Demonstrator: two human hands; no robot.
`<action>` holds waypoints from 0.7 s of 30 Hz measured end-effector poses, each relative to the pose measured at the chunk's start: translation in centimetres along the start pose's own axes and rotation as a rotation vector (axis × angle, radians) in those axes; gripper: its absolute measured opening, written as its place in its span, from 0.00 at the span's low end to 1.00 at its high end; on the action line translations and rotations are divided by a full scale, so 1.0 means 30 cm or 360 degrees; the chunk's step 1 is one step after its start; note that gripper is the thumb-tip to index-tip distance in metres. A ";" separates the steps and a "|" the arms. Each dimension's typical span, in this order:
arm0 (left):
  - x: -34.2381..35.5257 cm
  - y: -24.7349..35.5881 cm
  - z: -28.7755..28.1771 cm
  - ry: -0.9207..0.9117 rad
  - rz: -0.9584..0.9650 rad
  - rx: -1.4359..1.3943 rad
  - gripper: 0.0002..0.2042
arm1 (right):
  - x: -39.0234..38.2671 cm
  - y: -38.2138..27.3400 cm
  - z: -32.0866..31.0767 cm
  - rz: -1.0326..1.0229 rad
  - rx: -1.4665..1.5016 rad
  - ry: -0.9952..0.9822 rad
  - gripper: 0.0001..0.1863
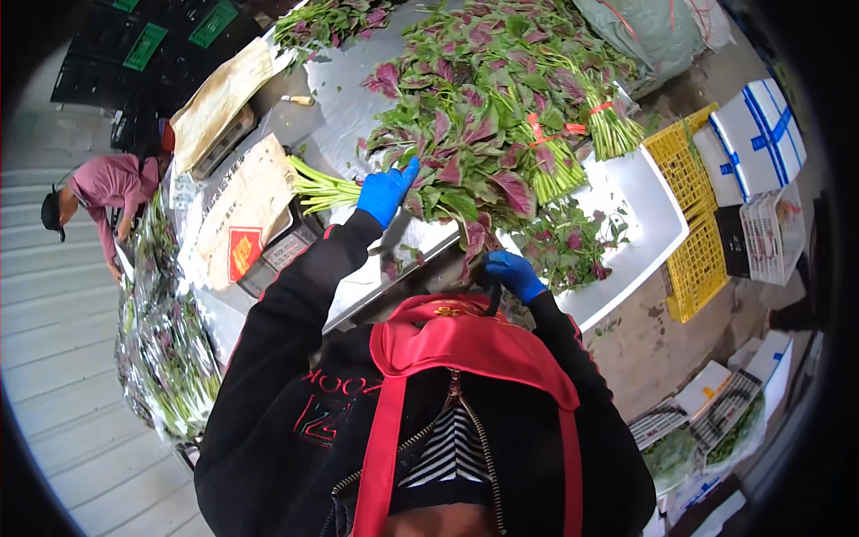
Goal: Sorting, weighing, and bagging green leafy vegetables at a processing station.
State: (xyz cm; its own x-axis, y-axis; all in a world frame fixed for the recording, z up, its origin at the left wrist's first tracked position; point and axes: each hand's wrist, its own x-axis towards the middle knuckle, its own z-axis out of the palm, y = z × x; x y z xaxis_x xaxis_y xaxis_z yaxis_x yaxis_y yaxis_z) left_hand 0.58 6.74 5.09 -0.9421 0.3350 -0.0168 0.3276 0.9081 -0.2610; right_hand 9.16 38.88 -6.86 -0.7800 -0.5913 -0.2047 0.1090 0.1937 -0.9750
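Note:
My left hand point(386, 195), in a blue glove, grips a bunch of red-and-green amaranth point(445, 183) lying across the metal table's front; its pale stems point(320, 182) point left. My right hand point(510, 271), also gloved, is low by the front edge below the drooping leaves, fingers curled; what they hold, if anything, is unclear. Banded bunches point(553, 170) and a heap of leafy greens point(483, 63) lie on the table point(333, 89) beyond. Loose leaves point(564, 237) sit in a white tray point(651, 259) at the right.
At left, a person in pink point(112, 188) bends over bagged greens point(161, 349). A small knife point(297, 99) lies near papers on a block point(242, 215). Black crates point(107, 63) stand behind; yellow crates point(689, 268), white boxes point(752, 134) and baskets of greens point(707, 421) line the right.

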 end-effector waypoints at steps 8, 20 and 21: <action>-0.019 -0.172 -0.143 0.0296 -0.0103 -0.0821 0.24 | 0.010 -0.123 0.109 0.0130 -0.0411 -0.0051 0.15; -0.678 -1.251 -0.367 -0.0249 -0.0800 -0.1831 0.25 | 0.342 -0.458 0.781 -0.0127 -0.0768 -0.0235 0.18; -0.727 -1.287 -0.312 -0.0253 -0.0783 -0.1842 0.25 | 0.357 -0.470 0.841 -0.0169 -0.0689 -0.0228 0.18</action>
State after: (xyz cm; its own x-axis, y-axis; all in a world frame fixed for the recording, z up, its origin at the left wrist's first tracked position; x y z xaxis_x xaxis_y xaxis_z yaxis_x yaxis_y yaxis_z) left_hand 9.14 -33.27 24.57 -0.9537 -0.0598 -0.2948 -0.2628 0.6427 0.7197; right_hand 14.81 10.06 2.52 -0.6768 -0.7217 -0.1452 -0.2578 0.4172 -0.8715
